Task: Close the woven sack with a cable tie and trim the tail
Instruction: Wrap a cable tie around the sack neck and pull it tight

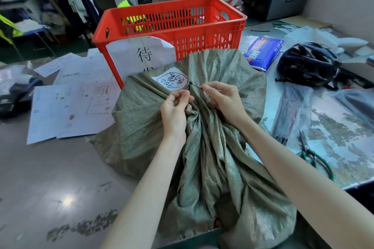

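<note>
Olive-green woven sack (212,137): laid across the worn table (50,178), its mouth gathered into a bunched neck near the middle of the view; a white handwritten label (172,80) is seen on the cloth just behind the neck.
Cable tie (193,85): a thin black strip is seen at the gathered neck, its small head beside the label and its tail running to the right.
Left hand (176,107): fingers are closed around the bunched neck, thumb and forefinger pinched together on the cloth just below the tie.
Right hand (222,97): the end of the tie's tail is pinched between thumb and forefinger; the remaining fingers are curled against the sack.
Scissors (309,151): green-handled, laid on the table to the right, well apart from both hands.
Red crate (172,26): stood just behind the sack, with a paper sign (141,54) fixed to its near face.
Black helmet (307,64): rested to the right, behind the scissors.
Papers (70,103): spread over the table to the left of the sack.
</note>
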The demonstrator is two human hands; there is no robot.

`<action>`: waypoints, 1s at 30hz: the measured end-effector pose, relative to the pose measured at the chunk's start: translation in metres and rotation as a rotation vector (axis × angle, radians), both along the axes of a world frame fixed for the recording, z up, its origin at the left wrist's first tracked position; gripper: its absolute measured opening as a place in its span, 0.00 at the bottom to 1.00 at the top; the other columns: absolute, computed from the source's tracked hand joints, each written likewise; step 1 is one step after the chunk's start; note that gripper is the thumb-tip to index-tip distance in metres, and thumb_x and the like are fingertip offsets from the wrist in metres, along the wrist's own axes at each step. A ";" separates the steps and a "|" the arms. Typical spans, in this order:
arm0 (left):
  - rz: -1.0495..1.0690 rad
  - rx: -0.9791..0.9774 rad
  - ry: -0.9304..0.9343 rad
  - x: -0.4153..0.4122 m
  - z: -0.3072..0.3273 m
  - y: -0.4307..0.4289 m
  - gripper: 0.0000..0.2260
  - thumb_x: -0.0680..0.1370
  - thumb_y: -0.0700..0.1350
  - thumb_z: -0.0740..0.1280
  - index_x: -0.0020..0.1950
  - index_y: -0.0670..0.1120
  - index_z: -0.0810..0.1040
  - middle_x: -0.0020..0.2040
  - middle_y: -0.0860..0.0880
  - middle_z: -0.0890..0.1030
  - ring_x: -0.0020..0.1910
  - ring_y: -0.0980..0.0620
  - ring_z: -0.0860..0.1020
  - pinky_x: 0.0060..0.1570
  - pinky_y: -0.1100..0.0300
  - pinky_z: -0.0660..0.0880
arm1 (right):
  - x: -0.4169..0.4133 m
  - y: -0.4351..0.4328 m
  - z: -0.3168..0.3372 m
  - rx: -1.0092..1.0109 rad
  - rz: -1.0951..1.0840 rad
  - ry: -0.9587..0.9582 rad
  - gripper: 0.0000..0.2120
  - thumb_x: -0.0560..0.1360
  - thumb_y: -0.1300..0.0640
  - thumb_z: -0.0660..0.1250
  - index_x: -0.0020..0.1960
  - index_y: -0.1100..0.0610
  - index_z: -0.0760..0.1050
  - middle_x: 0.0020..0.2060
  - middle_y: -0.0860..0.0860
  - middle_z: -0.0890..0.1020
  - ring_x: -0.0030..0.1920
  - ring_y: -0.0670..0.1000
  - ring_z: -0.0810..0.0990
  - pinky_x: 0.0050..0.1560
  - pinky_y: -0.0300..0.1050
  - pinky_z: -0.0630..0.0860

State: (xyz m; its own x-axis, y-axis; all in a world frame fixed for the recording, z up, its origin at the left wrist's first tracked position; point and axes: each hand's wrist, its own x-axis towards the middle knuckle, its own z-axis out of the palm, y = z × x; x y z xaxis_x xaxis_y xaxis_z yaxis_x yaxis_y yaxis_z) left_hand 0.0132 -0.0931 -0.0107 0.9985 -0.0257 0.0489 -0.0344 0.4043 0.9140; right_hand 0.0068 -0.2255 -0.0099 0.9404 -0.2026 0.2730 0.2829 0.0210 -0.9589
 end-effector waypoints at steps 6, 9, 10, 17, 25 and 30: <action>-0.029 -0.027 0.003 0.000 -0.001 0.003 0.05 0.79 0.37 0.64 0.43 0.43 0.74 0.29 0.56 0.78 0.25 0.59 0.66 0.28 0.70 0.64 | -0.001 -0.001 0.001 -0.017 0.016 0.012 0.06 0.76 0.63 0.64 0.43 0.63 0.79 0.19 0.41 0.65 0.21 0.42 0.58 0.23 0.35 0.55; -0.045 -0.034 0.009 0.001 -0.001 0.003 0.06 0.79 0.37 0.64 0.42 0.43 0.75 0.29 0.55 0.78 0.24 0.59 0.66 0.27 0.70 0.65 | -0.003 0.000 0.003 -0.003 0.021 0.030 0.07 0.76 0.64 0.64 0.41 0.61 0.79 0.19 0.42 0.65 0.21 0.42 0.58 0.23 0.34 0.56; -0.050 -0.032 0.011 0.001 -0.002 0.004 0.06 0.79 0.37 0.64 0.42 0.43 0.75 0.29 0.55 0.77 0.24 0.59 0.66 0.27 0.70 0.65 | -0.003 0.000 0.004 0.007 0.024 0.034 0.07 0.76 0.65 0.64 0.42 0.63 0.79 0.19 0.42 0.64 0.21 0.42 0.58 0.23 0.33 0.56; -0.063 -0.024 0.035 0.002 -0.004 0.005 0.07 0.78 0.37 0.65 0.41 0.44 0.76 0.29 0.55 0.77 0.25 0.58 0.66 0.27 0.70 0.64 | -0.002 -0.001 0.002 0.069 0.034 0.049 0.08 0.77 0.63 0.62 0.44 0.64 0.79 0.19 0.43 0.62 0.20 0.42 0.56 0.21 0.32 0.54; -0.083 -0.026 0.024 0.002 -0.005 0.006 0.06 0.79 0.36 0.64 0.42 0.43 0.76 0.29 0.55 0.77 0.24 0.58 0.66 0.27 0.70 0.64 | -0.004 0.000 0.005 -0.014 0.046 0.042 0.07 0.77 0.65 0.62 0.46 0.67 0.78 0.18 0.42 0.64 0.20 0.42 0.58 0.21 0.31 0.56; -0.086 -0.023 0.022 0.004 -0.007 0.006 0.06 0.79 0.36 0.64 0.42 0.43 0.76 0.30 0.54 0.77 0.24 0.58 0.66 0.27 0.70 0.64 | -0.002 -0.001 0.004 0.049 0.059 0.054 0.08 0.78 0.64 0.62 0.43 0.63 0.78 0.19 0.43 0.62 0.20 0.42 0.57 0.21 0.31 0.56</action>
